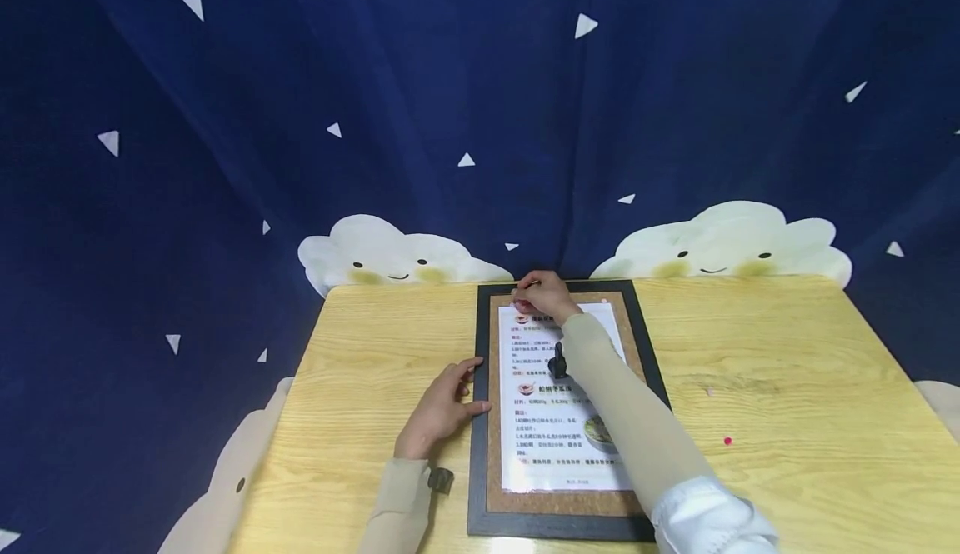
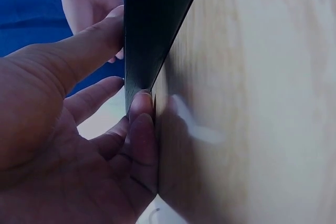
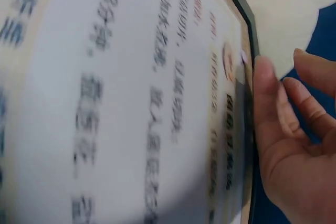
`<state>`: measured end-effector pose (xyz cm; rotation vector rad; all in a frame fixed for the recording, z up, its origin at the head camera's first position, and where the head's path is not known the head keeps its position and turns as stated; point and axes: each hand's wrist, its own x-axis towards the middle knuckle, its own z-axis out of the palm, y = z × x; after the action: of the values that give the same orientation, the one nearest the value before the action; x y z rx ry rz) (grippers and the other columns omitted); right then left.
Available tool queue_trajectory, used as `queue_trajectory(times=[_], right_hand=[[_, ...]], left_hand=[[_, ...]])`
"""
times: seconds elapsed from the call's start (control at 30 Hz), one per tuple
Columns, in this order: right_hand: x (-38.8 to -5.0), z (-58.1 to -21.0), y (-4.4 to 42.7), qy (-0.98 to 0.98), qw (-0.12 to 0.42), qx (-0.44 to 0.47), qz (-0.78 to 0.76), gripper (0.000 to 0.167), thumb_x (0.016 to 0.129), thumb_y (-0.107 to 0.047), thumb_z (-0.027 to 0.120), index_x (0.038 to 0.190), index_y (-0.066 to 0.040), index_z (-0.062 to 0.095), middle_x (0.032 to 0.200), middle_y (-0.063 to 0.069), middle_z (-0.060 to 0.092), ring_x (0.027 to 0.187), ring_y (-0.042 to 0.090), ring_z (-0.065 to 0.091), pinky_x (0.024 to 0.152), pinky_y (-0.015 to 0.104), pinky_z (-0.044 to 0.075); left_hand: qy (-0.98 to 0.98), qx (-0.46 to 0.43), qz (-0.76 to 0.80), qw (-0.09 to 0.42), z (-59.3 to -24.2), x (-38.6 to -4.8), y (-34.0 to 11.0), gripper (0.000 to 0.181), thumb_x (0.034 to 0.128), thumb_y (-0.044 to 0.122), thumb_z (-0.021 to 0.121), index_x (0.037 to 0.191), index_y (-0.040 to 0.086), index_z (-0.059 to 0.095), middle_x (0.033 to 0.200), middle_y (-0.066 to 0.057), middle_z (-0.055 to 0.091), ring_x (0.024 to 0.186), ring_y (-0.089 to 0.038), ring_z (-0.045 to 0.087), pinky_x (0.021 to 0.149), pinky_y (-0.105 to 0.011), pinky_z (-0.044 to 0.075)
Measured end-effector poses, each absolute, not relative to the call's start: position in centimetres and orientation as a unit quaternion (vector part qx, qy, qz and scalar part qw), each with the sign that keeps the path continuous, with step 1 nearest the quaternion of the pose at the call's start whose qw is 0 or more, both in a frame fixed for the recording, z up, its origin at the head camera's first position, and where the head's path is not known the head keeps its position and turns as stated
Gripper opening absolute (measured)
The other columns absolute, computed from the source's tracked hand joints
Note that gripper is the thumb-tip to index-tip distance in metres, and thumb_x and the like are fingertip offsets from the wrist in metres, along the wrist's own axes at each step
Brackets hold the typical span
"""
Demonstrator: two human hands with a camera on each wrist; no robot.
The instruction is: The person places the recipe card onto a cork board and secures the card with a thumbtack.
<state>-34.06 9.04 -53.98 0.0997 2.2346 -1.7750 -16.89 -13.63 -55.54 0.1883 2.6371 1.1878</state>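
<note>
A black-framed cork board [image 1: 482, 454] lies on the table, bearing a white printed sheet [image 1: 562, 472]. At the board's left edge, my left hand [image 1: 441, 412] touches the frame with thumb and fingers; the left wrist view has its fingertips [image 2: 143, 129] against the frame's side [image 2: 149, 30]. My right hand [image 1: 546, 297] is over the sheet's top left corner. In the right wrist view, its thumb [image 3: 265, 98] is beside the board's edge, the other fingers apart and holding nothing visible. A small pale pin [image 3: 243, 57] is near the thumb tip.
On the wooden table [image 1: 765, 354], a small pink piece [image 1: 727, 441] and a paler one [image 1: 710, 391] lie right of the board. A pale dot [image 1: 603, 301] marks the cork's top right. Behind hangs a dark blue curtain [image 1: 450, 79] with cloud shapes.
</note>
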Motion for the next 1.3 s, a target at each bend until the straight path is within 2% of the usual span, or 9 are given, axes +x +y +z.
queue_trajectory(times=[0.1,0.17,0.33,0.47,0.6,0.7,1.0,1.13,1.3], right_hand=[[-33.8,-53.4,10.2,0.763,0.146,0.016,-0.629,0.015,0.096,-0.006,0.071,0.108,0.001,0.065,0.083,0.002,0.069,0.068,0.008,0.068,0.064,0.022,0.059],[-33.5,-52.9,11.2,0.764,0.146,0.002,-0.629,0.017,0.098,-0.007,0.069,0.111,0.003,0.064,0.082,0.004,0.068,0.066,0.008,0.067,0.063,0.022,0.059],[-32.3,-51.2,14.7,0.798,0.124,-0.024,-0.589,0.017,0.102,-0.01,0.064,0.113,0.002,0.064,0.092,0.015,0.07,0.069,0.01,0.068,0.064,0.026,0.059],[-31.0,-50.1,18.2,0.835,0.094,-0.039,-0.54,0.018,0.102,-0.014,0.064,0.112,0.001,0.066,0.101,0.025,0.072,0.075,0.018,0.072,0.067,0.031,0.061],[-29.3,-49.3,21.7,0.864,0.07,-0.048,-0.496,0.019,0.101,-0.013,0.063,0.113,0.002,0.067,0.105,0.029,0.071,0.079,0.024,0.073,0.069,0.037,0.062],[-27.8,-49.0,24.3,0.877,0.065,-0.047,-0.474,0.022,0.101,-0.012,0.063,0.116,0.004,0.066,0.102,0.027,0.069,0.078,0.023,0.072,0.069,0.038,0.063],[-22.3,-49.8,30.8,0.911,0.051,-0.029,-0.408,0.033,0.107,-0.028,0.06,0.12,0.001,0.065,0.104,0.025,0.069,0.081,0.026,0.072,0.067,0.034,0.061],[-20.1,-50.6,33.3,0.922,0.047,-0.017,-0.384,0.03,0.107,-0.026,0.059,0.117,0.001,0.066,0.097,0.021,0.069,0.076,0.023,0.069,0.063,0.033,0.058],[-18.5,-51.8,35.3,0.927,0.053,-0.011,-0.371,0.023,0.105,-0.016,0.059,0.115,0.004,0.067,0.093,0.018,0.07,0.07,0.018,0.067,0.059,0.03,0.055]], left_hand=[[0.902,0.064,0.409,0.122,-55.5,-16.9,-13.7,0.075,0.0867,0.027,0.085,0.153,0.017,0.051,0.124,-0.007,0.06,0.101,-0.019,0.054,0.089,-0.038,0.048],[0.901,0.063,0.41,0.123,-55.5,-16.9,-13.7,0.075,0.0868,0.027,0.085,0.153,0.017,0.051,0.125,-0.007,0.06,0.102,-0.019,0.054,0.09,-0.038,0.049],[0.903,0.062,0.406,0.127,-55.5,-16.9,-13.8,0.076,0.0868,0.028,0.085,0.154,0.019,0.051,0.125,-0.005,0.06,0.102,-0.018,0.054,0.091,-0.037,0.048],[0.903,0.062,0.407,0.124,-55.5,-17.0,-13.6,0.076,0.0864,0.027,0.085,0.154,0.019,0.051,0.124,-0.005,0.06,0.101,-0.018,0.054,0.09,-0.036,0.048],[0.899,0.067,0.414,0.125,-55.6,-17.1,-13.5,0.076,0.0864,0.025,0.085,0.154,0.018,0.051,0.125,-0.006,0.06,0.102,-0.02,0.054,0.091,-0.038,0.048],[0.898,0.067,0.416,0.127,-55.6,-17.0,-13.5,0.075,0.0865,0.024,0.085,0.153,0.017,0.051,0.124,-0.007,0.06,0.101,-0.02,0.053,0.089,-0.037,0.047],[0.896,0.069,0.42,0.127,-55.8,-17.0,-13.6,0.074,0.0878,0.023,0.084,0.153,0.016,0.051,0.125,-0.008,0.059,0.1,-0.019,0.053,0.089,-0.036,0.046],[0.894,0.074,0.423,0.127,-55.8,-17.0,-13.5,0.074,0.088,0.023,0.084,0.154,0.015,0.05,0.123,-0.007,0.058,0.098,-0.018,0.052,0.088,-0.035,0.046],[0.897,0.07,0.42,0.122,-55.7,-16.9,-13.7,0.073,0.0878,0.021,0.084,0.153,0.014,0.051,0.122,-0.008,0.058,0.097,-0.018,0.051,0.087,-0.034,0.045]])
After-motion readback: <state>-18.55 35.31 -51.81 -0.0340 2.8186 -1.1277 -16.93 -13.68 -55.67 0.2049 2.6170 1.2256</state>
